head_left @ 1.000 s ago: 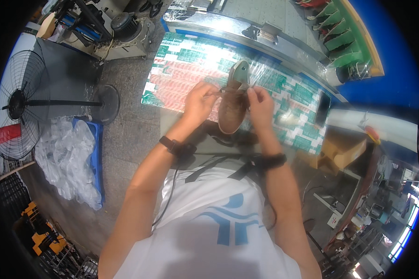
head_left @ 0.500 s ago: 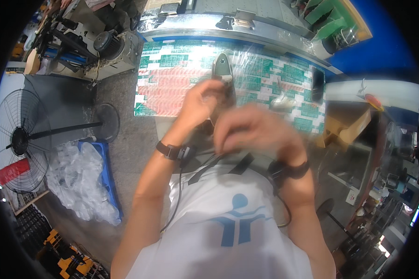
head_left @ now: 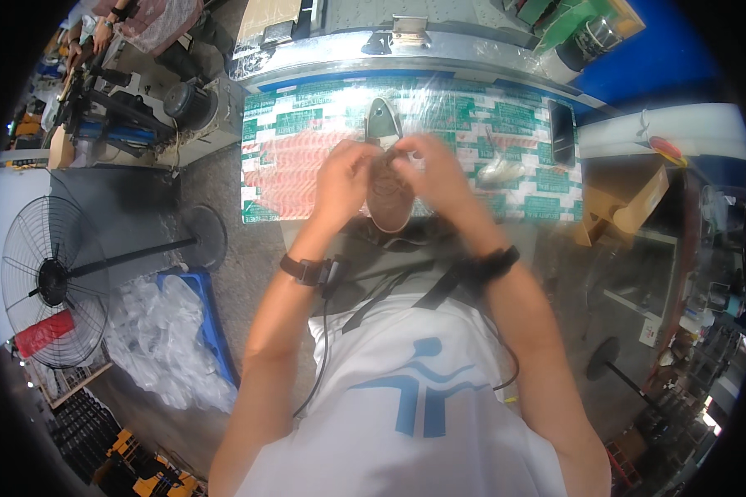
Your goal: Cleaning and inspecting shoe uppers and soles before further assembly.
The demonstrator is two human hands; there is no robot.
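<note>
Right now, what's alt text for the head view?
A person's left hand and right hand work at the upper of a brown shoe, toe toward the person, at the near edge of a green-and-white table. A dark phone-like slab lies at the table's right; a caged fan stands left.

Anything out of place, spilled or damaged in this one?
Minor untidiness: a crumpled whitish wad, perhaps plastic, lies loose on the table right of the shoe, and an open cardboard box sits askew by the table's right end. No spill shows; the shoe is partly covered, so I cannot rule out damage.
</note>
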